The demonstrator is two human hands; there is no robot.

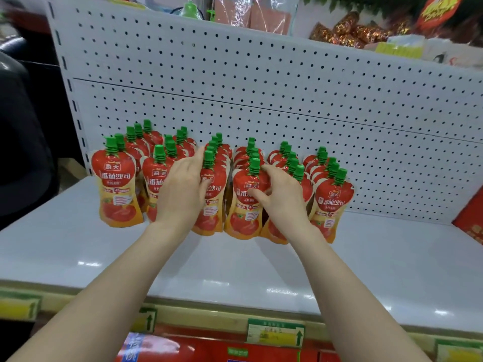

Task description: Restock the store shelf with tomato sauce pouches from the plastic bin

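Red tomato sauce pouches with green caps stand in several rows on the white shelf [78,246], against the pegboard back. My left hand [181,189] lies with straight fingers against the left side of the front pouch of the third row [211,205]. My right hand [281,197] has its fingers curled round the front pouch of the fourth row [247,205], thumb on its face. The leftmost front pouch [117,189] and the rightmost front pouch [330,205] stand free. The plastic bin is out of view.
The white pegboard panel [261,82] rises behind the rows. A red box [470,220] sits at the shelf's right end. Price tags [275,333] line the shelf's front edge, with red packages [198,348] on the shelf below. Gold-wrapped goods [350,32] lie on the shelf above.
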